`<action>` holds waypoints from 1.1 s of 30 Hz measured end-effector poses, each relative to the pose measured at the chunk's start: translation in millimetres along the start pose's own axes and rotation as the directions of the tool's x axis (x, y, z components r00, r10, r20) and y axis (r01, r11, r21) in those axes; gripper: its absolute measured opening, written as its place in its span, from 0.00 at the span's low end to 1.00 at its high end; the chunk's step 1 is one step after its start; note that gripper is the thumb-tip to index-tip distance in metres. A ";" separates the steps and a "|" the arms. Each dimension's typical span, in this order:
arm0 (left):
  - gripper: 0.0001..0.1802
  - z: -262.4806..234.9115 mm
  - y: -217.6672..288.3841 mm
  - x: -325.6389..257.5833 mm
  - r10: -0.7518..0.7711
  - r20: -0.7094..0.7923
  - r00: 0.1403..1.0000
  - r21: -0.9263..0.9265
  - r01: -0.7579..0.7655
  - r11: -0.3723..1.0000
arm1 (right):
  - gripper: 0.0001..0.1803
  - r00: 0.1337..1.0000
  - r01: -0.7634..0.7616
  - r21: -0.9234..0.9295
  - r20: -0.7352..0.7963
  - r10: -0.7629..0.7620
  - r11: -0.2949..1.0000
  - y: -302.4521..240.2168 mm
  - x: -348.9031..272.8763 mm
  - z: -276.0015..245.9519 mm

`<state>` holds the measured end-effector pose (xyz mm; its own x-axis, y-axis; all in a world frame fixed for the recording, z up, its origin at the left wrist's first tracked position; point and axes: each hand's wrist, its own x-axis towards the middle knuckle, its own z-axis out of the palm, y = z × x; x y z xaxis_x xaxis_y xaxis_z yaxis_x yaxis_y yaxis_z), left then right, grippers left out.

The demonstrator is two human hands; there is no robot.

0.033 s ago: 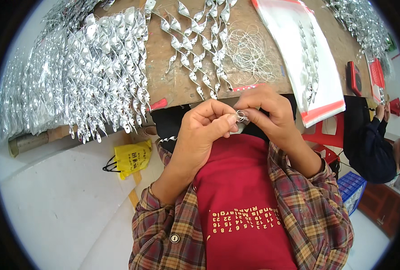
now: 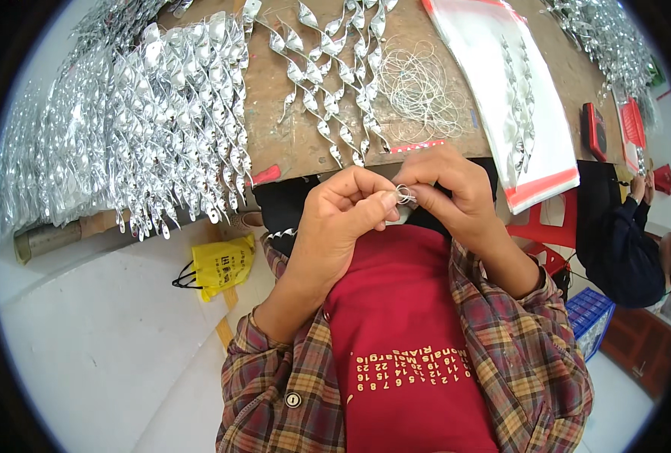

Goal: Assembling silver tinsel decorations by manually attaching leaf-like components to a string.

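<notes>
My left hand (image 2: 350,208) and my right hand (image 2: 449,185) meet in front of my chest, just off the table's near edge. Thumb and fingers of each are pinched together. Between them shows a small looped bundle of thin pale cord (image 2: 404,195), gripped from both sides; its ends are hidden by the fingers. Beyond the hands, a loose tangle of similar cord (image 2: 422,90) lies on the table. Left of that tangle are several twisted silver spiral strips (image 2: 328,68). A red strip with white dots (image 2: 418,146) lies at the table edge behind my right hand.
Piled silver spirals (image 2: 177,121) overhang the wooden table (image 2: 267,128) at left. Clear plastic bags (image 2: 494,90) with red edges lie at right, two spirals on top. Beyond are a red-and-black device (image 2: 594,132) and another person (image 2: 626,241). A yellow bag (image 2: 222,266) sits below left.
</notes>
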<state>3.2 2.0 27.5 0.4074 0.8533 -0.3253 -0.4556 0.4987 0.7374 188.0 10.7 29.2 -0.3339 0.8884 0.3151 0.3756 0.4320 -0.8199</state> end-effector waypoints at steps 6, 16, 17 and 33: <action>0.04 2.0 -1.0 0.6 0.047 -0.038 0.998 0.125 -0.042 0.991 | 0.08 0.999 0.043 -0.065 -0.025 -0.045 0.997 -5.3 -0.9 -1.8; 0.05 7.3 -1.8 -1.5 0.127 -0.067 0.990 0.232 -0.108 0.967 | 0.08 0.990 0.103 -0.297 -0.059 -0.126 0.949 -10.0 3.9 -6.7; 0.06 5.8 -0.1 -2.8 0.113 -0.065 0.991 0.234 -0.095 0.968 | 0.07 0.996 0.016 -0.213 -0.078 -0.033 0.977 -9.4 3.3 -8.6; 0.08 -0.2 -0.5 -1.4 0.069 -0.055 0.996 0.174 -0.059 0.983 | 0.14 0.956 -0.290 0.496 0.118 0.268 0.818 -8.8 -1.1 6.9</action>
<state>2.7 0.6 27.4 0.3312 0.8928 -0.3054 -0.3345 0.4137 0.8467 179.1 4.8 32.8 -0.3204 0.9469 0.0255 -0.0247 0.0186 -0.9995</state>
